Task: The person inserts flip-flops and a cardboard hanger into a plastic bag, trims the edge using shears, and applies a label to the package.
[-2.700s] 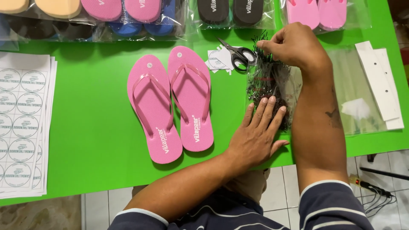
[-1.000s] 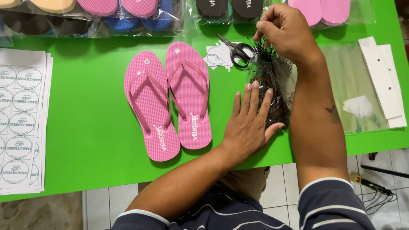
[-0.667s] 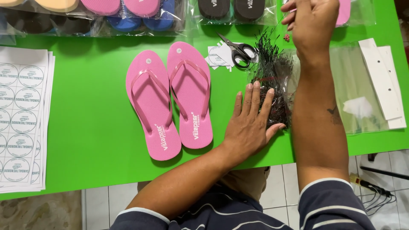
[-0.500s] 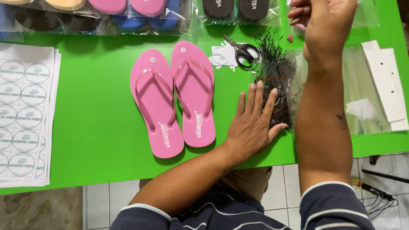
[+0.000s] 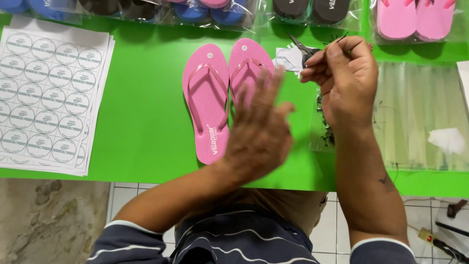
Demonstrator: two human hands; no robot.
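Two pink flip-flops (image 5: 207, 100) lie side by side, soles down, on the green table (image 5: 141, 122). My left hand (image 5: 259, 132) is blurred in motion above the right flip-flop, fingers spread, holding nothing. My right hand (image 5: 344, 78) hovers over a clear bag of thin black ties (image 5: 325, 129) and pinches one thin black tie (image 5: 337, 39) between thumb and fingers. Scissors (image 5: 303, 49) lie just left of that hand, partly hidden by it.
Sheets of round stickers (image 5: 49, 93) lie stacked at the left. Bagged flip-flops in pink (image 5: 415, 17), black (image 5: 312, 10) and blue (image 5: 205, 10) line the far edge. Clear plastic bags (image 5: 425, 117) with a white scrap (image 5: 447, 139) lie at the right. The table's near edge runs above a tiled floor.
My left hand has lifted off the bag of ties and swung left over the flip-flops. My right hand has come down from the far edge, holding a single tie.
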